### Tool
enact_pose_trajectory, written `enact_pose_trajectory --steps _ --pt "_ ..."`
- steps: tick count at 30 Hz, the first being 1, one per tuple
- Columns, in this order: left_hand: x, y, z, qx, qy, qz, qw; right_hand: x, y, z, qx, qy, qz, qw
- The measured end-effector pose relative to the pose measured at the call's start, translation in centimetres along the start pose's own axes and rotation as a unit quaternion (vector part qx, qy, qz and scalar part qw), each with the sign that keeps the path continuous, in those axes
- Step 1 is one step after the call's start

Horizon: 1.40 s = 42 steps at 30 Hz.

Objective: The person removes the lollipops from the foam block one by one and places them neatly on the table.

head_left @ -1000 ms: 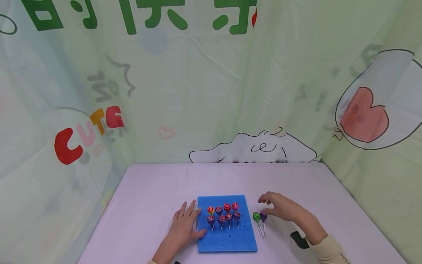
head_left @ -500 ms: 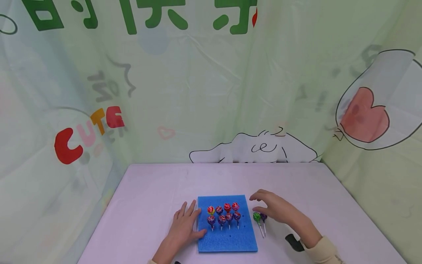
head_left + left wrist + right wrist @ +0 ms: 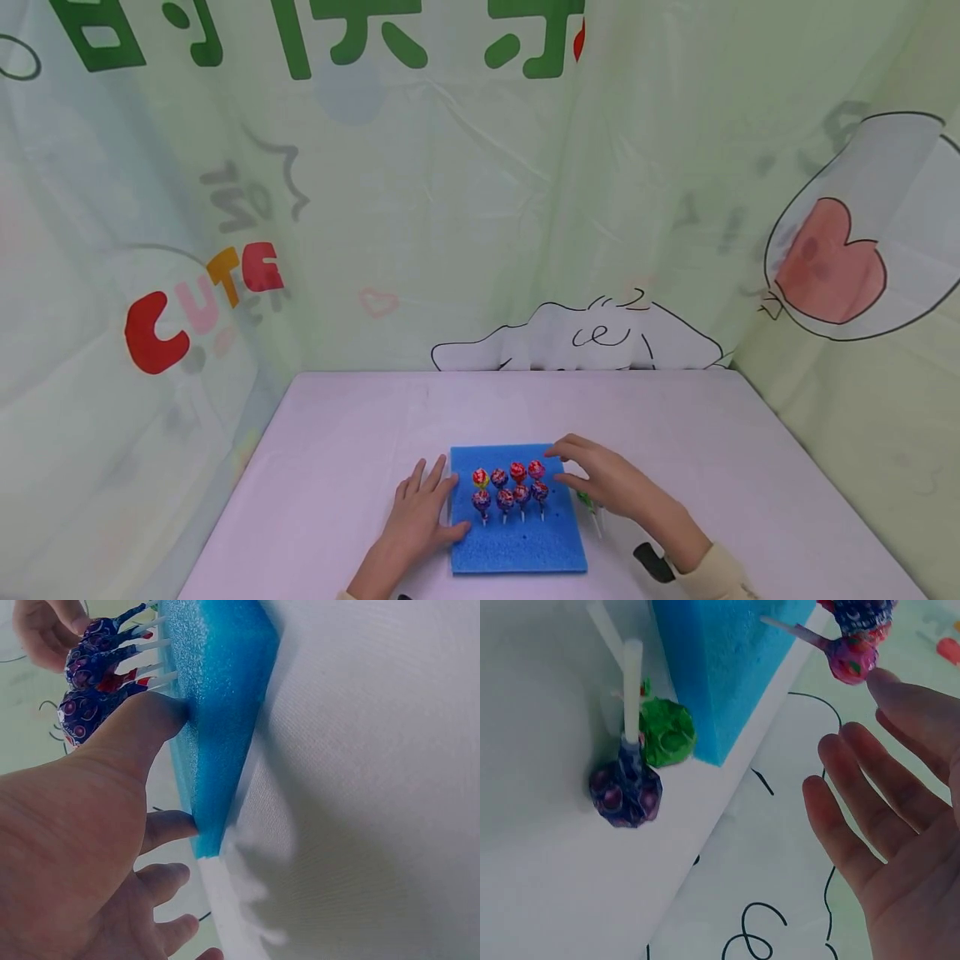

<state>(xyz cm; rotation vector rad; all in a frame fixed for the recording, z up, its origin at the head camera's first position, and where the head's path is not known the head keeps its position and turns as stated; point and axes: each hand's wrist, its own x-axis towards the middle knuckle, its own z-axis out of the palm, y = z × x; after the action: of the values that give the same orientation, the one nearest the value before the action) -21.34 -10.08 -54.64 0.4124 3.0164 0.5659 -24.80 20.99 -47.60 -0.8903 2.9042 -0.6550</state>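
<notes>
A blue foam board (image 3: 517,550) lies flat on the table, with several wrapped lollipops (image 3: 505,498) standing in it in two rows. My left hand (image 3: 414,518) rests at the board's left edge, fingers spread and thumb on the foam. My right hand (image 3: 611,482) hovers over the board's right edge, holding nothing, its fingers apart. Its thumb is close to a pink-wrapped lollipop (image 3: 851,660) at the row's end; whether they touch I cannot tell. Below this hand, a green lollipop (image 3: 667,733) and a purple lollipop (image 3: 626,796) lie on the table. In the head view it hides the purple one.
A pale cloth covers the table (image 3: 360,417). Behind and beside it hang printed curtains (image 3: 465,208). Small holes dot the front part of the foam. A dark strap piece (image 3: 654,562) sits by the right wrist.
My right hand has moved left, from beside the two loose lollipops to the board's right edge, picking nothing up. The left hand and the standing lollipops have stayed put.
</notes>
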Motion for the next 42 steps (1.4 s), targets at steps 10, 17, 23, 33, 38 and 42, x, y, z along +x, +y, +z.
enact_pose_trajectory --steps 10,17,23,33,38,42 --pt "0.1 -0.1 0.0 -0.002 0.002 0.001 1.0000 0.4 -0.2 1.8 -0.021 0.022 -0.019 0.999" --pt "0.0 -0.2 0.1 -0.001 0.001 0.002 1.0000 0.3 -0.2 2.5 -0.027 0.027 -0.037 0.999" --pt "0.0 -0.1 0.0 -0.005 0.001 0.002 1.0000 0.4 -0.2 2.9 -0.027 0.035 -0.037 0.998" --pt "0.0 0.0 0.0 -0.007 0.001 -0.001 1.0000 0.4 -0.1 3.2 -0.041 0.061 -0.054 0.996" --pt "0.0 0.1 -0.2 -0.003 0.005 0.000 1.0000 0.4 -0.2 3.2 -0.049 0.066 -0.054 0.995" --pt "-0.1 0.1 -0.2 -0.002 0.007 0.001 1.0000 0.4 -0.2 3.3 -0.057 0.067 -0.054 0.995"
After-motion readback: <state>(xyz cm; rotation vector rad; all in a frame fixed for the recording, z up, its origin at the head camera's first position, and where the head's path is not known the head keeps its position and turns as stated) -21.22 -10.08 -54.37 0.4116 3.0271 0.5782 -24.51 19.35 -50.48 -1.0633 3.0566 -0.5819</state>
